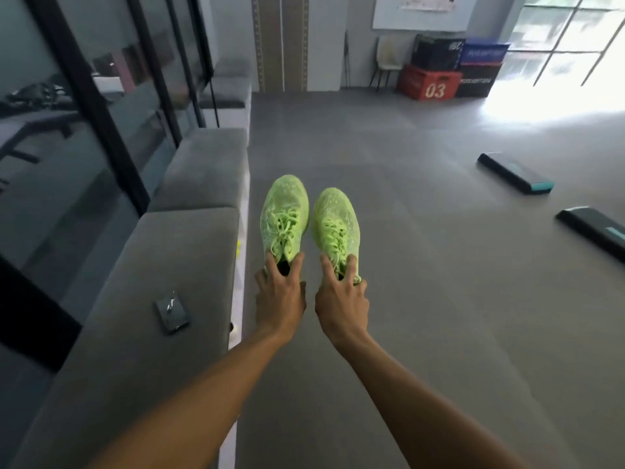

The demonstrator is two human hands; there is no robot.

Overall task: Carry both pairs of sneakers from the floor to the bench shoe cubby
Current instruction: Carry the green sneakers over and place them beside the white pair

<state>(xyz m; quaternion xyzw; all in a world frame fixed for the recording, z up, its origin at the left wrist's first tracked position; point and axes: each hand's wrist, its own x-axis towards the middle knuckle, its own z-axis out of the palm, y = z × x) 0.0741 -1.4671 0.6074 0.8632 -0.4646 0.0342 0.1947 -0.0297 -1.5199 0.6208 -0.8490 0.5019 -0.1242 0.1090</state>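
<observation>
Left hand [280, 296] pinched on the heel collar of the left lime-green sneaker [283, 219], fingers hooked into the shoe's opening, thumb on the outer rim. Right hand [341, 301] gripping the right lime-green sneaker [334, 225] the same way, fingers curled over the collar beside the laces. Both sneakers side by side, close together but not clearly touching, toes pointing away from the person, soles down; whether resting on the grey floor [422, 265] or lifted just off it, cannot tell. Both bare forearms stretched forward from the bottom of the view. Just left of the sneakers, the long grey cushioned table [189, 252], running away toward the far wall, its front edge alongside the left sneaker. On the table's top, nearer the person than the sneakers, a small dark flat object [172, 314] with a shiny face. In the gap under the table's edge, left of the left sneaker, a sliver of something yellow-green [238, 248], too little showing to name. Beyond the table, left, dark-framed glass panels [84, 96]. Right of the sneakers and well apart, two dark flat boxes with teal ends [515, 177] lying on the floor. Far beyond the sneakers, against the back wall, stacked plyo boxes, the red one [427, 86] marked 03, with a pale chair [387, 59] beside them.
</observation>
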